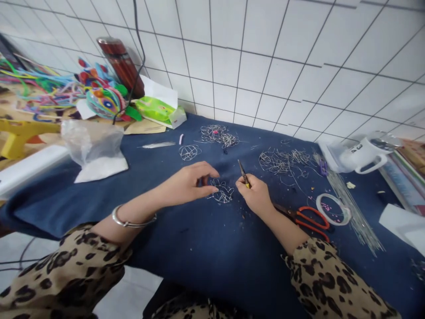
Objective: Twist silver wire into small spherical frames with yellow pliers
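Note:
My left hand [194, 184] is at the middle of the cloth, its thumb and fingers apart and curved. Just beyond its fingertips lies a bent wire shape [223, 193] made of thin silvery loops. In my right hand [255, 195] is a pair of slim pliers [245, 173], dark jaws pointing up and away, with a bit of yellow handle showing. The rest of the handles is hidden in the fist. Behind my left hand sits another round wire shape [189, 152]. Tangled wire pieces [217, 135] lie farther back, and a second wire heap [282, 160] is to the right.
Orange-handled scissors [312, 219] lie beside my right forearm, near a white ring-shaped dish [334, 209] and a bundle of straight wires [355, 212]. A white mug [363, 155] stands at back right. On the left are a plastic bag [99, 153] and a yellow glue gun [20, 135].

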Available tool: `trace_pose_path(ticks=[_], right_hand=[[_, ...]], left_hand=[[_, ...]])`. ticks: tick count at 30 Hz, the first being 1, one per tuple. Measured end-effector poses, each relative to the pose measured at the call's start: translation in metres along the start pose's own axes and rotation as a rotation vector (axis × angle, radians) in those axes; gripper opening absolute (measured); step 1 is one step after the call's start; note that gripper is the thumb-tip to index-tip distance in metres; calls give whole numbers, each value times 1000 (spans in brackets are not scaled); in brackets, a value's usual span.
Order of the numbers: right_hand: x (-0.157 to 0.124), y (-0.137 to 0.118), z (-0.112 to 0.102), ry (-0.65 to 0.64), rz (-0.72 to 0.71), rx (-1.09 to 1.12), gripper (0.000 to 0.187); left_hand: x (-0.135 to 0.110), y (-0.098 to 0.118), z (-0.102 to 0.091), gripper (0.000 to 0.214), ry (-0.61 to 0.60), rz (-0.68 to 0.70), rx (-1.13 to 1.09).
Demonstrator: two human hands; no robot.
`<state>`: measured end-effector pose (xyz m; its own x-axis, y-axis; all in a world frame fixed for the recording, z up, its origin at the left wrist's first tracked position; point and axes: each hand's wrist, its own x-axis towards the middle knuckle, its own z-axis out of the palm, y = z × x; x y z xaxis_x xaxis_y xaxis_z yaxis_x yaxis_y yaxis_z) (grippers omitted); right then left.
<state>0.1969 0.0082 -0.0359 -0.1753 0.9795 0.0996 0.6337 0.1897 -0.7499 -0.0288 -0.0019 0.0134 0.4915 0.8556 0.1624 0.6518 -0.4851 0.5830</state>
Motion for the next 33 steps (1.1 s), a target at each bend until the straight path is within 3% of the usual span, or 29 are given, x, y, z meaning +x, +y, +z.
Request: trace_pose_path(ticks=[3, 8, 20, 23, 26, 30, 33], right_hand=[[-1, 0, 0, 6, 0, -3, 18], [-2, -1, 0, 3, 3, -8, 18], [-1, -7, -1, -6, 10, 3, 18], [-1, -7, 1, -6, 17, 8, 18], [0, -7, 1, -10, 29, 11, 17], [-1, -8, 1, -27, 37, 8, 18], [-2, -9, 1, -28, 34, 10, 18]], left_hand=[[9, 9, 16, 31, -11, 58, 44], [19, 3, 28, 15, -65, 125, 95], [9, -6, 31, 13, -28, 140, 119], [7, -8, 18, 12, 43, 114, 77], [3, -25, -8, 12, 155, 31, 65], [-9, -74, -48, 17, 340, -141, 146], [-16, -119, -66, 20, 414, -302, 243]])
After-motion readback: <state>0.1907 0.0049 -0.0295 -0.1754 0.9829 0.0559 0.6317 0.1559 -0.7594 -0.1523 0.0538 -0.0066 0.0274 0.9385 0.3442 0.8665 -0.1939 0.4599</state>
